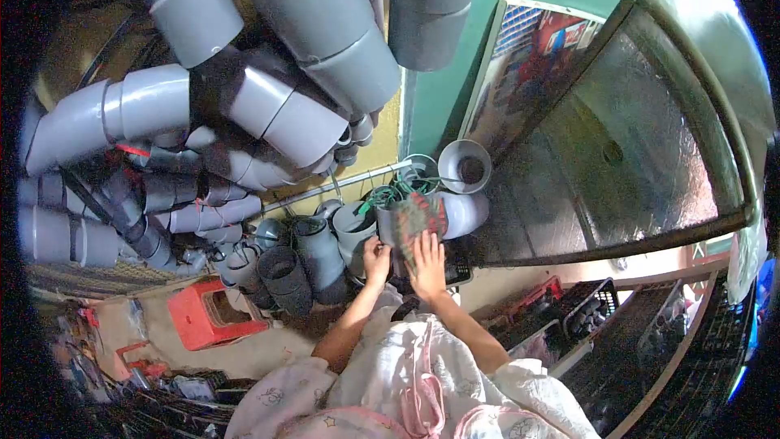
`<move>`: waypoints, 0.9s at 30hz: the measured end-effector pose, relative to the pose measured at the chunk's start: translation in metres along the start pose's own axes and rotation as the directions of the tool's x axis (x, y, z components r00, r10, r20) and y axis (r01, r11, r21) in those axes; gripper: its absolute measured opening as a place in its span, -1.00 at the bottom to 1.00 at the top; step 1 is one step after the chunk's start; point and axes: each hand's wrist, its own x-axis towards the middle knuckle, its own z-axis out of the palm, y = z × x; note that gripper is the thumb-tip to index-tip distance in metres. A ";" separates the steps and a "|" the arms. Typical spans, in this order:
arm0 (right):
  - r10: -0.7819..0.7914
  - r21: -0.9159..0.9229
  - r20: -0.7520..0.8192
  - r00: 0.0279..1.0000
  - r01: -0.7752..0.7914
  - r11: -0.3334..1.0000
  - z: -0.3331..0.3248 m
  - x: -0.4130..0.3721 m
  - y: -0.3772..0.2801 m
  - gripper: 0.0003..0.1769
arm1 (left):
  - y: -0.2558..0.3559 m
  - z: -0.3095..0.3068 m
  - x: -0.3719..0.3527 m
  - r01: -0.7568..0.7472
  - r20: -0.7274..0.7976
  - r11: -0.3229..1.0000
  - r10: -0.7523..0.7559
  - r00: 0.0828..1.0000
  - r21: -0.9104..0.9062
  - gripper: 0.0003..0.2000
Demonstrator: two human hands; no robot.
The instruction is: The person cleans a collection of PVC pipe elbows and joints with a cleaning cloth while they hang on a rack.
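Observation:
A patterned cloth (418, 223) in dark green and red lies bunched over a grey pipe fitting (386, 226). My right hand (427, 262) presses the cloth against the fitting, its fingers stretched along the fabric and keeping hold of it. Curled fingers of my left hand (376, 262) grip the near left edge of the same fitting; the fingertips are partly hidden. Just beyond the cloth is a tangle of green string (386, 195). A pale fitting (465, 213) sits to the right of the cloth, with another open-ended fitting (465, 166) above it.
Large grey pipe elbows (313, 24) hang at the upper left. Several upright fittings (284, 276) stand left of my hands. A red plastic stool (191, 317) is on the floor. To the right is a big dark-framed panel (617, 154), with black crates (589, 309) below it.

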 end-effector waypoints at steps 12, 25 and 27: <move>0.185 0.057 -0.104 0.977 -0.180 0.982 -0.006 0.006 0.024 -0.49 | 0.073 0.022 0.020 -0.627 0.384 0.585 0.496 0.779 0.515 -0.63; 0.738 0.900 0.350 0.577 -0.425 -0.095 -0.023 0.046 0.050 -0.49 | 0.096 0.062 0.059 -0.542 0.547 0.314 0.078 0.833 0.780 -0.39; 0.832 0.940 0.091 0.547 -0.322 0.109 -0.022 0.016 0.061 -0.48 | 0.089 0.069 0.073 -0.429 0.454 0.406 0.038 0.890 0.807 -0.41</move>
